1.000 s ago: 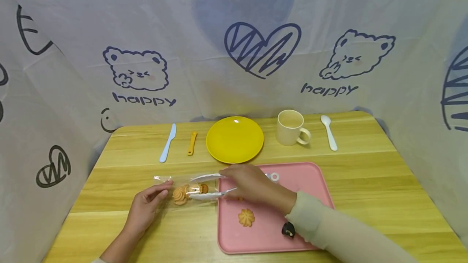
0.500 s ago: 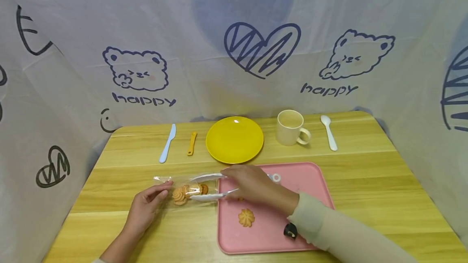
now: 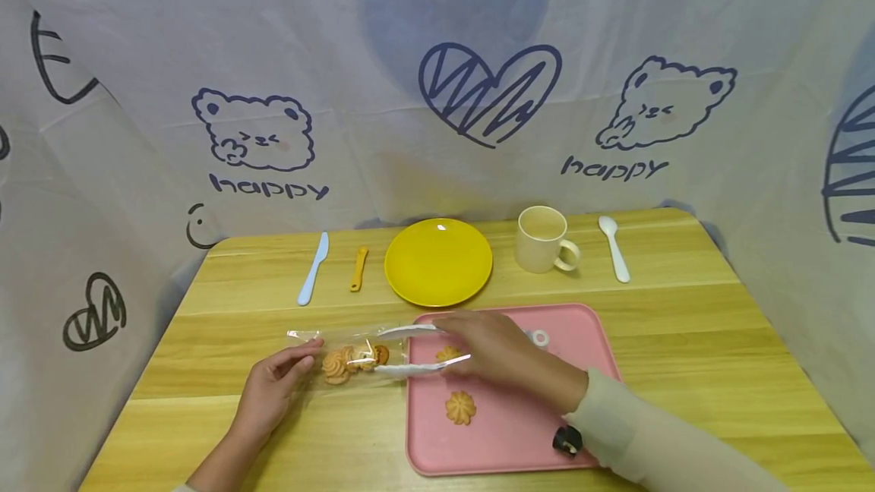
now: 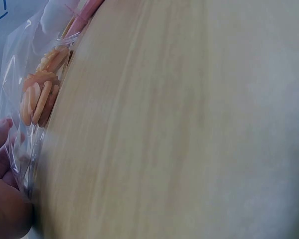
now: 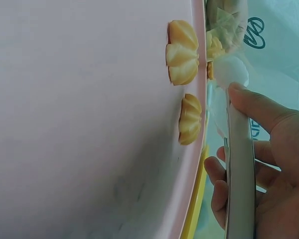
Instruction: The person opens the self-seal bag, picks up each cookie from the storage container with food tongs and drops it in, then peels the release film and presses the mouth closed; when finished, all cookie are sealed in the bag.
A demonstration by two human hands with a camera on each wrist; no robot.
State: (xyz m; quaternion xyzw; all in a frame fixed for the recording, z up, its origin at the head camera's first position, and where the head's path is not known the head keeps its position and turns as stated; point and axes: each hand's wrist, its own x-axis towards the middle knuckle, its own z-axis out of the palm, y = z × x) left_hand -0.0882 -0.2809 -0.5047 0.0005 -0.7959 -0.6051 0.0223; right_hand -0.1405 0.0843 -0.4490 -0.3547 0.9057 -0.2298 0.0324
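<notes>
My left hand (image 3: 270, 393) pinches the closed end of a clear plastic bag (image 3: 304, 337) lying on the table. Several piped cookies (image 3: 336, 367) are inside it, also visible in the left wrist view (image 4: 40, 97). In my right hand (image 3: 492, 348) I grip tongs (image 3: 413, 370) with white tips, their two arms spread apart at the bag's mouth. Nothing shows clearly held between the tips. Two flower-shaped cookies lie on the pink tray (image 3: 492, 450): a nearer cookie (image 3: 461, 407) and a farther cookie (image 3: 447, 354) between the tongs' arms.
Along the back stand a light blue knife (image 3: 314, 268), a short yellow handle-like piece (image 3: 358, 269), a yellow plate (image 3: 439, 263), a cream mug (image 3: 540, 241) and a white spoon (image 3: 614, 249). A small black object (image 3: 567, 440) is by my right cuff. Printed cloth hangs behind.
My right hand and the tongs have moved right, drawing the tips partly back from the bag and uncovering the farther cookie on the tray. My left hand and the bag stay put.
</notes>
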